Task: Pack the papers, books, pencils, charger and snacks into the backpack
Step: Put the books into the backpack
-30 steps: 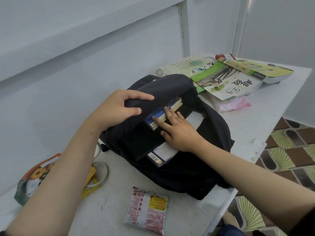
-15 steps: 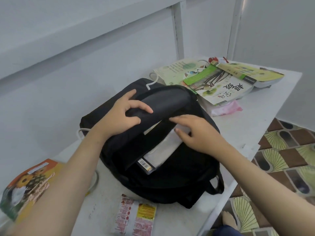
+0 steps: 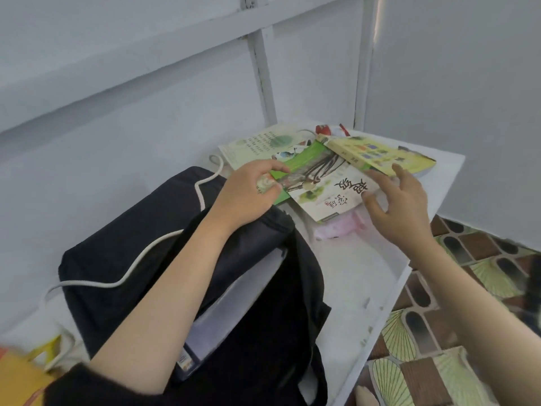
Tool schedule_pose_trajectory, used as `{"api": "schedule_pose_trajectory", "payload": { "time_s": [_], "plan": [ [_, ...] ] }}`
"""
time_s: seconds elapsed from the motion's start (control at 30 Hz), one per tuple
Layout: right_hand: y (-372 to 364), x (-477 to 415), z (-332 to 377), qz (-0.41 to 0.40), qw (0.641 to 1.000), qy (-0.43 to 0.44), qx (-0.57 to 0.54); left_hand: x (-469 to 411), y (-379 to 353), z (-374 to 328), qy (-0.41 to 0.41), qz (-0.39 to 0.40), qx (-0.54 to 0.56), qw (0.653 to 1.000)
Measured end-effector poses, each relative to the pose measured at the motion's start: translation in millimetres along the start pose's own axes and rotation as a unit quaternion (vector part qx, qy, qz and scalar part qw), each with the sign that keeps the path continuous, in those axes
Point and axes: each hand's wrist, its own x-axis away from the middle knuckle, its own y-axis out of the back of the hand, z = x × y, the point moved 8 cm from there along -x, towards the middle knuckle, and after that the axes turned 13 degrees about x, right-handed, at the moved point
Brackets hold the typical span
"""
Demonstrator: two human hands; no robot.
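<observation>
At the far end of the white table (image 3: 366,273), my left hand (image 3: 248,194) pinches the near corner of the green-and-white book (image 3: 330,189), with my fingers curled round its edge. My right hand (image 3: 395,203) is spread at the book's other side, thumb touching its edge, gripping nothing. The book lies partly under a yellow book (image 3: 380,155) and over a pink packet (image 3: 336,231). The black backpack (image 3: 140,238) sits just beside the pile, under my left forearm, its mouth open and white papers (image 3: 234,294) showing inside. A white charger cable (image 3: 158,244) trails across its top. An orange snack bag (image 3: 17,373) is a blur at the near left.
</observation>
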Motion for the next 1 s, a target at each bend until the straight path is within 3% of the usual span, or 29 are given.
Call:
{"api": "schedule_pose_trajectory", "payload": {
  "time_s": [0.17, 0.43, 0.77, 0.9, 1.0],
  "plan": [
    [-24, -18, -22, 0.068, 0.996, 0.023, 0.043, -38, -38, 11, 0.044, 0.071, 0.007, 0.997],
    [-31, -22, -24, 0.038, 0.993, 0.081, 0.079, -77, -79, 30, 0.092, 0.117, 0.026, 0.989],
    [-13, -40, -17, -0.050, 0.996, 0.078, -0.002, -109, -94, 28, 0.088, 0.086, 0.051, 0.991],
    [0, -58, -15, -0.105, 0.985, 0.134, -0.017, -119, -95, 29, 0.074, 0.062, 0.085, 0.992],
    [-2, -58, -15, -0.100, 0.980, 0.172, 0.003, -125, -97, 24, 0.055, 0.052, 0.093, 0.993]
  ]
}}
